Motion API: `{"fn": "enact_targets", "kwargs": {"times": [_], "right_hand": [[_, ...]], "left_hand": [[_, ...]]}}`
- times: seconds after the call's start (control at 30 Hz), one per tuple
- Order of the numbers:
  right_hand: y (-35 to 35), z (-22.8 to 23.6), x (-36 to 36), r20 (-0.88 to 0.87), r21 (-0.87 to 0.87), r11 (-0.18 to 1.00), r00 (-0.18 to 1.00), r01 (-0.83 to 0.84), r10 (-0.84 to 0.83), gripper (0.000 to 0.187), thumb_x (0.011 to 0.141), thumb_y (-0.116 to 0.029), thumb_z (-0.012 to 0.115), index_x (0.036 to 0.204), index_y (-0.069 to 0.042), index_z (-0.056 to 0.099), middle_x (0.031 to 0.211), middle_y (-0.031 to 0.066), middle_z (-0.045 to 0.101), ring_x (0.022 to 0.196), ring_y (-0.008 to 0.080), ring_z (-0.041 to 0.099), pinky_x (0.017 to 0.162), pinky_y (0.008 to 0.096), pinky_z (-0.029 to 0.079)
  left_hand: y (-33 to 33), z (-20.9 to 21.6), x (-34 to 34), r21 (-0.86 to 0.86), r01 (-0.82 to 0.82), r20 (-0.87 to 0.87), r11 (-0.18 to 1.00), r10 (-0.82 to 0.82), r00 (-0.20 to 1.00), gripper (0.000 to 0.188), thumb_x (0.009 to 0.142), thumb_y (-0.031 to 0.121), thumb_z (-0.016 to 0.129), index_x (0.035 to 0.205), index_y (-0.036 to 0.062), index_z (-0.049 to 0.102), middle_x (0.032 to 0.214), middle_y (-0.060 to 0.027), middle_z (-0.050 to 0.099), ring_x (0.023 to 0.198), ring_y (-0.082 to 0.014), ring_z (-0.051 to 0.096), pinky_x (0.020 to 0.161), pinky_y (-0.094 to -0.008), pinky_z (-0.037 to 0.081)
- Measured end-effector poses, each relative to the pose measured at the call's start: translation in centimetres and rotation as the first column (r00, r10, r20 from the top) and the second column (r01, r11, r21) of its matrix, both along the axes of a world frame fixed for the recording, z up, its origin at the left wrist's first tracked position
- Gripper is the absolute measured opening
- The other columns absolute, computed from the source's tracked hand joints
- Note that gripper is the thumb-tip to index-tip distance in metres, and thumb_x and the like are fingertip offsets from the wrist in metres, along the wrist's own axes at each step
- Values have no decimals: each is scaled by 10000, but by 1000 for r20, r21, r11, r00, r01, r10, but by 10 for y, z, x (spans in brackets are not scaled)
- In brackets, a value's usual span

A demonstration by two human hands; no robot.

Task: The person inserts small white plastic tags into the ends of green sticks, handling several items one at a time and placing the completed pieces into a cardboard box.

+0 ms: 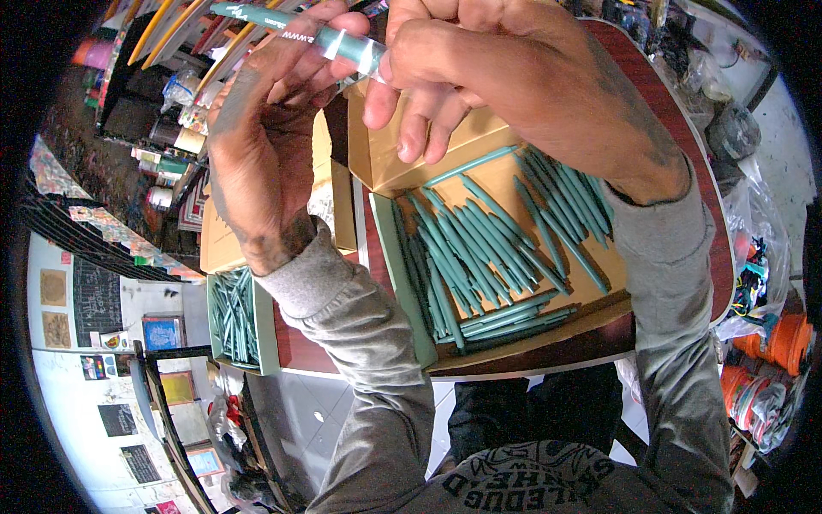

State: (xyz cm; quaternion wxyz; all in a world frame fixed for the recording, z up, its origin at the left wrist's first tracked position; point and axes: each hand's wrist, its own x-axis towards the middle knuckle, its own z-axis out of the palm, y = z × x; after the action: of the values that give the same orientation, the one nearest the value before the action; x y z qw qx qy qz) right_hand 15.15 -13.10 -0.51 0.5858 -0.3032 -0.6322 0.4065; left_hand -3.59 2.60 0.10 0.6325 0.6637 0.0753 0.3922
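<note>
High in front of me, a teal-green pen (272, 20) with white print lies tilted between my hands. Its right part looks glossy, as if under clear plastic. My left hand (264, 137) grips the pen with thumb and fingers from below. At its right end, the bent fingers of my right hand (522, 73) pinch it; the tip is hidden there. Below my hands stands an open cardboard box (396, 295), green outside, with many loose teal pens (479, 248) inside. To its left, a smaller box (265, 321) holds more teal pens (233, 313) in a heap.
Both boxes stand on a dark red table (300, 347) with a pale edge. A cluttered shelf with jars and bottles (175, 135) is at the left. Clear plastic bags (758, 197) and orange spools (783, 343) lie at the right. A white wall with small pictures is far left.
</note>
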Motion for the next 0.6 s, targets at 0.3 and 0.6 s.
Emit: {"fn": "enact_targets", "kwargs": {"times": [0.3,0.6], "right_hand": [[9,-7,-1,-39,7,1000,999,-27,27,255,962,-223,537,860,10,547,723,74,609,658,84,603,561,228,509],[5,0,0,-11,-59,998,999,-31,30,246,970,-209,523,864,10,554,731,81,617,668,91,603,616,251,524]], "left_hand": [[-2,2,4,5,22,36,1000,-22,999,443,959,213,454,1284,-86,491,1295,-215,548,1159,-293,562,1003,-424,433],[-9,4,2,44,-81,20,996,81,997,411,952,239,484,1242,-43,554,1289,-192,562,1140,-279,574,995,-417,431]]}}
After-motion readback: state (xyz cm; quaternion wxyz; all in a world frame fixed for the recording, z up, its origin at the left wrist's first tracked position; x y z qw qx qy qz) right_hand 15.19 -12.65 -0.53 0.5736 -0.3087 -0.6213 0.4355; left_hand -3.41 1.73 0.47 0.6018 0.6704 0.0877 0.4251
